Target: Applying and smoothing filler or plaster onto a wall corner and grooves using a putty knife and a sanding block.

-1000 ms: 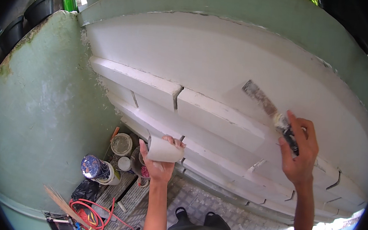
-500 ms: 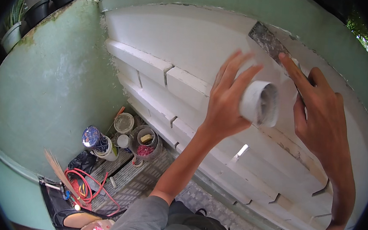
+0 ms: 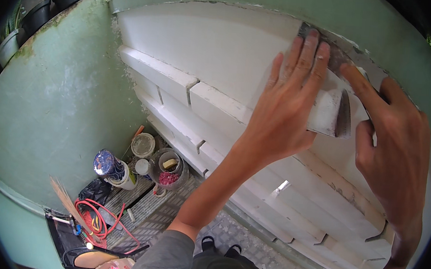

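In my right hand (image 3: 395, 133) is a putty knife (image 3: 336, 58), its wide, stained blade lying against the white wall panel (image 3: 208, 33) just under the green upper band. The index finger stretches along the tool; the handle is mostly hidden by the hand. My left hand (image 3: 289, 100) reaches up beside it, its fingertips laid on the blade. Between its thumb and palm it keeps a white, curled, roll-like piece (image 3: 326, 110) with a grey inner side, whose material I cannot make out.
White slatted ledges (image 3: 218, 102) step down the wall below my hands. At lower left, a ribbed bench (image 3: 143, 212) holds paint cans (image 3: 106, 163), a clear tub (image 3: 179, 182) and a red hose (image 3: 117, 223). Potted plants (image 3: 35, 16) top the green side wall (image 3: 61, 97).
My left hand has moved up and right, from apart from the putty knife to fingertips on its blade. The curled white piece has turned with it. The putty knife stays near the panel's top.
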Motion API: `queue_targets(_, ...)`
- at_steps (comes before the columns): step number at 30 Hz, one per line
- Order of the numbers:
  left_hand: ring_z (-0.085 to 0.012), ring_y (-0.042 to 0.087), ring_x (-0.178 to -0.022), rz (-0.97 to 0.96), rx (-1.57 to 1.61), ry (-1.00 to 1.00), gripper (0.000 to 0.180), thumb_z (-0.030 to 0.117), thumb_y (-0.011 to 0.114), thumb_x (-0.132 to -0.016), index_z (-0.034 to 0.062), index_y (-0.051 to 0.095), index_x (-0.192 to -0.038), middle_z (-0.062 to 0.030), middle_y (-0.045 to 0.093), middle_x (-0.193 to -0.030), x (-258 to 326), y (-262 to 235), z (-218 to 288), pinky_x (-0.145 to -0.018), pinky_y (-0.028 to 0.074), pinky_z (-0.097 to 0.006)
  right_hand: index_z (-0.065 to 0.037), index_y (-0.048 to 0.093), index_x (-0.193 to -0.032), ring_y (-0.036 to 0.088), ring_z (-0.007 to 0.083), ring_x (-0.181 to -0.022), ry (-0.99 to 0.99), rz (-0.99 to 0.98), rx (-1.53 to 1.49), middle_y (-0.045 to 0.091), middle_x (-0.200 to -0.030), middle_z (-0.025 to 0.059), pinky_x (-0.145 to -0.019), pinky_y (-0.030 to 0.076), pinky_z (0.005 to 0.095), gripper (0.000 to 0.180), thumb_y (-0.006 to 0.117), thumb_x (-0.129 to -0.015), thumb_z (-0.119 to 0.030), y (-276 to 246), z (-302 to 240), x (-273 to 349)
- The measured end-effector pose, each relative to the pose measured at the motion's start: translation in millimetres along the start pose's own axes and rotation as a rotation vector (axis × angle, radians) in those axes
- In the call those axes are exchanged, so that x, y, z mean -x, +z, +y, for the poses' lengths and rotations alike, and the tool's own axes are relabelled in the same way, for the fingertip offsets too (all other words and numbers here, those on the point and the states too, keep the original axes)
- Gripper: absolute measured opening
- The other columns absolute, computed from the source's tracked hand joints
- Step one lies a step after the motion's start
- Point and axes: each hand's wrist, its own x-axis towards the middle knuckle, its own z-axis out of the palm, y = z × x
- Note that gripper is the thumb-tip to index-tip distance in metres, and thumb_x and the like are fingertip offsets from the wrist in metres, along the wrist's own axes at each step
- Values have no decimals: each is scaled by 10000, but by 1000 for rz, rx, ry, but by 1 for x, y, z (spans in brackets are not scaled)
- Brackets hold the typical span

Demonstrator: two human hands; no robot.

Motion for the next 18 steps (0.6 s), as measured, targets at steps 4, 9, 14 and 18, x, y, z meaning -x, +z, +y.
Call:
queue_targets(4,-500,240,-1573,7,-10,-5,1090,9,771,-680,-36,256,-1640,-296,235,-1703,0,-6,-13,-1245,250,-627,-110,690,-1388,606,294,-641,-46,13,2,609,-861,153,-619,509,439,723,585,-708,113,8,-4,-12)
queue_targets(9,-517,226,-1572,-30,18,0,1139,7,787,-660,-31,226,-1651,-302,204,-1711,1,-5,3,-1247,254,-615,-134,678,-1414,617,291,-671,60,-47,-98,609,-864,160,-649,515,453,764,579,-701,121,3,7,4)
queue_targets(14,-531,205,-1573,-21,86,4,1164,6,792,-647,-31,212,-1656,-331,174,-1706,1,-3,1,-1245,259,-612,-157,634,-1471,607,295,-681,31,-92,3,609,-872,168,-644,503,449,801,574,-720,117,-6,-3,-1)
queue_targets(18,-533,202,-1575,-79,32,-11,1096,-20,742,-687,-38,225,-1652,-340,174,-1703,2,-8,0,-1245,260,-613,-179,589,-1520,594,301,-664,89,-114,-37,610,-852,177,-617,482,446,759,572,-814,99,4,-12,-9)
